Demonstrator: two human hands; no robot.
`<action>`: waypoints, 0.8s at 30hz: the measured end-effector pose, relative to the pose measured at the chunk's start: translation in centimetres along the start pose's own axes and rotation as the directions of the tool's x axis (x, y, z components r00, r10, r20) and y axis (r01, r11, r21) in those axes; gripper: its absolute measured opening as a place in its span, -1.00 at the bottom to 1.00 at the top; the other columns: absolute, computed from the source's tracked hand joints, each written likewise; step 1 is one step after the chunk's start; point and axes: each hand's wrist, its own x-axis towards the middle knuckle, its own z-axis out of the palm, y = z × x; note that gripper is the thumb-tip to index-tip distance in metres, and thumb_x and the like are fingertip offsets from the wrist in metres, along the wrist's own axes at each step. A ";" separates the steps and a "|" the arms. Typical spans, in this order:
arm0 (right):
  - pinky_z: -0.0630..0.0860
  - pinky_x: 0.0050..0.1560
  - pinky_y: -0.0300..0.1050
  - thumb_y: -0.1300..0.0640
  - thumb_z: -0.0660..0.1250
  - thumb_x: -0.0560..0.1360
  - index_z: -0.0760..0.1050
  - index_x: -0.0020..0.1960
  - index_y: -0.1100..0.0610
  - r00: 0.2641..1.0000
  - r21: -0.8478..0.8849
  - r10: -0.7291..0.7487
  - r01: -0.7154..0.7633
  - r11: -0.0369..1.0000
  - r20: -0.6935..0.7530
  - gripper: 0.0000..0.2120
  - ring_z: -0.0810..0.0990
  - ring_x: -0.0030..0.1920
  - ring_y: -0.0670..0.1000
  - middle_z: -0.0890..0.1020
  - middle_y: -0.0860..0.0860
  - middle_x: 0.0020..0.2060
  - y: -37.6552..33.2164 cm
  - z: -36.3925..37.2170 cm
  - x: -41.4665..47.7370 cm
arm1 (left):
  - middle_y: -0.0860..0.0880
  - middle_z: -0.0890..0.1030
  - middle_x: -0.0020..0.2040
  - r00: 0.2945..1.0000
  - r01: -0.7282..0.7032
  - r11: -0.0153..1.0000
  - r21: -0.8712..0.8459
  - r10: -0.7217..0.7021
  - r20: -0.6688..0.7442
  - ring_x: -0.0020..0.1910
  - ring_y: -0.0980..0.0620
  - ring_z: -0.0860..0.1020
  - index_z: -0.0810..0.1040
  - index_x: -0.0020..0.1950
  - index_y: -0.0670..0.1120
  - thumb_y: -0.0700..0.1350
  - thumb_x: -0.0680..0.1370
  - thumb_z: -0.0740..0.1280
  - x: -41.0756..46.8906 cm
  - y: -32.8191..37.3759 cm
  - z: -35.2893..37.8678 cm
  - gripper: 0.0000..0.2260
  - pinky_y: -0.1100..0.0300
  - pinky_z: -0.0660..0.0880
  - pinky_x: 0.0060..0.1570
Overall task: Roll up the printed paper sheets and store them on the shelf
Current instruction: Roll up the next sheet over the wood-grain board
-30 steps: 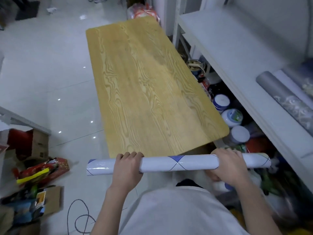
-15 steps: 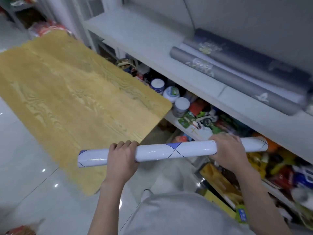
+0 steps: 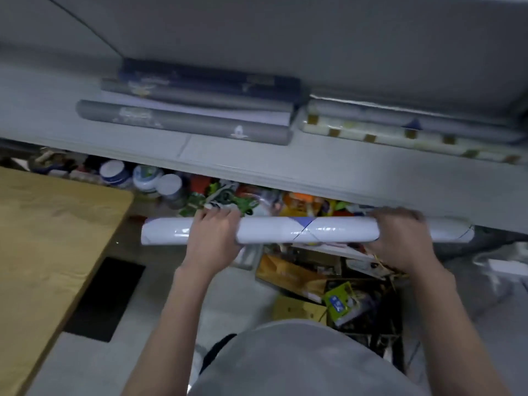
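Observation:
I hold a white rolled paper sheet [image 3: 285,230] with blue diamond lines level in front of me, just below the front edge of the grey shelf [image 3: 257,164]. My left hand [image 3: 213,238] grips it left of the middle. My right hand [image 3: 400,238] grips it near the right end. Several rolled sheets lie on the shelf: a grey roll [image 3: 183,121] in front, a dark blue roll [image 3: 211,78] behind it, and a cream patterned roll [image 3: 400,135] at the right.
A wooden table [image 3: 48,238] stands at the left. Under the shelf sit jars [image 3: 145,178] and colourful packets. Cardboard boxes [image 3: 300,278] with clutter lie on the floor under my right arm.
I have turned right from the table toward the shelf. The roll, held in both hands, has come up close to the shelf's front edge.

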 end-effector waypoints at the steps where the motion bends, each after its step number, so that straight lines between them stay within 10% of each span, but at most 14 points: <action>1: 0.44 -0.15 0.04 -0.18 0.38 0.18 0.62 -0.12 0.07 1.000 0.009 0.015 -0.015 1.000 -0.021 -0.60 0.61 -0.23 0.24 0.65 0.08 -0.27 2.4 -0.4 -0.1 | 0.01 0.62 -0.19 1.000 -0.019 1.000 -0.006 0.019 0.013 -0.19 -0.11 0.58 0.54 -0.10 0.00 0.12 0.12 0.61 1.4 2.3 -0.2 -0.53 0.04 0.38 -0.15; 10: 0.37 -0.02 0.07 -0.19 0.30 0.31 0.59 0.04 0.05 0.997 0.054 0.078 -0.077 0.996 -0.014 -0.57 0.58 -0.15 0.19 0.65 0.03 -0.14 17.8 -0.8 2.0 | -0.07 0.63 -0.18 0.985 -0.165 0.986 0.011 0.166 -0.046 -0.20 -0.19 0.58 0.61 0.02 -0.10 -0.23 0.14 0.52 11.5 15.3 0.4 -0.55 0.01 0.43 -0.15; 18: 0.13 0.24 0.00 -0.16 0.48 0.28 0.35 0.34 0.11 0.982 0.122 0.148 -0.162 0.979 0.114 -0.26 0.41 0.23 0.19 0.48 0.09 0.22 24.2 0.5 8.3 | -0.15 0.56 0.16 0.950 -0.312 0.950 -0.023 0.312 0.001 0.07 -0.19 0.51 0.37 0.33 -0.15 0.47 0.39 0.29 22.5 19.3 4.4 -0.20 -0.10 0.39 0.15; 24: 0.12 0.40 0.07 -0.05 0.36 0.47 0.29 0.39 0.14 0.968 0.134 0.157 -0.185 0.974 0.197 -0.43 0.33 0.34 0.22 0.41 0.17 0.30 27.9 2.8 12.7 | -0.29 0.54 0.16 0.902 -0.432 0.899 0.076 0.430 0.035 0.08 -0.27 0.52 0.42 0.33 -0.22 0.22 0.56 0.05 28.6 21.0 7.1 -0.41 -0.16 0.40 0.16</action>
